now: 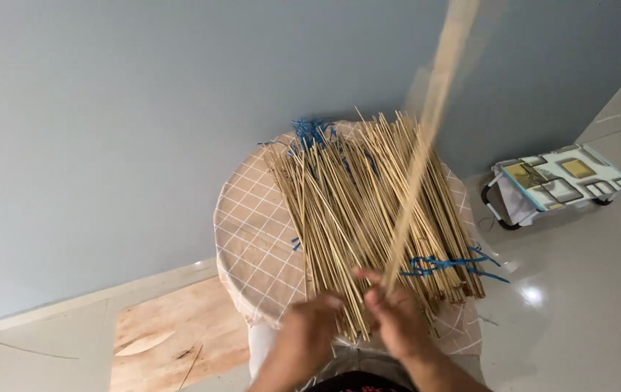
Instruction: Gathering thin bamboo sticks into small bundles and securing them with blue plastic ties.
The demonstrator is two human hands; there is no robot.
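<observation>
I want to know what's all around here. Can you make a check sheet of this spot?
Surface: round stool with checked cloth.
Job's things: pile of thin sticks on the stool; one raised stick, blurred.
Clutter: blue string at both ends of the pile.
Grips: right hand pinches the raised stick; left hand at the near stick ends, grip unclear.
Cables: nothing seen.
Surroundings: grey wall, tiled floor, wooden board, patterned box.
</observation>
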